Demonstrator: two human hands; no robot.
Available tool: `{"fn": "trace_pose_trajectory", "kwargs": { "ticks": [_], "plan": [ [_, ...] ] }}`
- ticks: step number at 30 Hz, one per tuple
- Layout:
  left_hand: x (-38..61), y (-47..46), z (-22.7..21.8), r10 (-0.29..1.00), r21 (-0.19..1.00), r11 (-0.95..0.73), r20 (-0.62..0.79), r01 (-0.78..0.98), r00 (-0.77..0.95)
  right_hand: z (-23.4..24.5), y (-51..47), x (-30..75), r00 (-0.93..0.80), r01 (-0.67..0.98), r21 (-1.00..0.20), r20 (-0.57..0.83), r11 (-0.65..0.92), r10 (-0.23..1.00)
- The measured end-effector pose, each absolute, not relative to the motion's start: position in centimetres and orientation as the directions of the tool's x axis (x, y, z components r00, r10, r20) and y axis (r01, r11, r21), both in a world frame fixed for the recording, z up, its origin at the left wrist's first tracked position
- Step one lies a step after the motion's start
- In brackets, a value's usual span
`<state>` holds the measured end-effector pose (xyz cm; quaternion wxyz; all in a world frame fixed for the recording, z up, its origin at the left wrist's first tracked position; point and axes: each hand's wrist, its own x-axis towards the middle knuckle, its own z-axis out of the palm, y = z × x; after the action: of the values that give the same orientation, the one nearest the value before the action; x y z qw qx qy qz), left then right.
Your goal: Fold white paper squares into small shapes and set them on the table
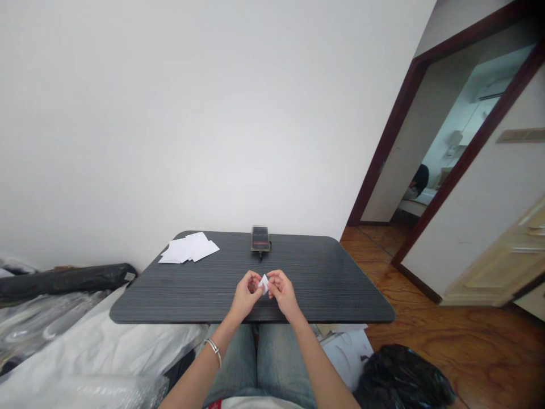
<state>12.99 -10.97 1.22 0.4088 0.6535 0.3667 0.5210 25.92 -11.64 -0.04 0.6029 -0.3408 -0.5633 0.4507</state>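
Note:
A small piece of folded white paper (264, 283) is held between my two hands, just above the front middle of the dark table (204, 289). My left hand (247, 294) pinches its left side between thumb and fingers. On the right side, my right hand (281, 291) grips it with thumb and curled fingers. The paper comes to a point at the top; its lower part is partly hidden by my fingers. Several white paper sheets (189, 248) lie overlapping at the table's back left.
A small dark device on a stand (260, 238) sits at the table's back middle, near the white wall (213, 113). A black plastic bag (402, 378) lies on the wooden floor to the right. Plastic-wrapped goods (51, 318) are piled at the left. A doorway opens at the right.

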Motion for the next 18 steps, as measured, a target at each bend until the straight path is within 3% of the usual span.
{"fn": "trace_pose_trajectory", "kwargs": {
  "ticks": [10,18],
  "plan": [
    [13.08,-10.64,0.88,0.921,0.927,-0.37,0.357,0.061,0.156,-0.42,-11.31,26.0,-0.033,-0.166,-0.92,0.366,0.356,0.93],
    [13.15,-10.7,0.78,0.9,0.911,-0.401,0.372,0.096,0.229,-0.42,-11.27,26.08,0.006,-0.191,-0.926,0.33,0.325,0.944]
  ]
}}
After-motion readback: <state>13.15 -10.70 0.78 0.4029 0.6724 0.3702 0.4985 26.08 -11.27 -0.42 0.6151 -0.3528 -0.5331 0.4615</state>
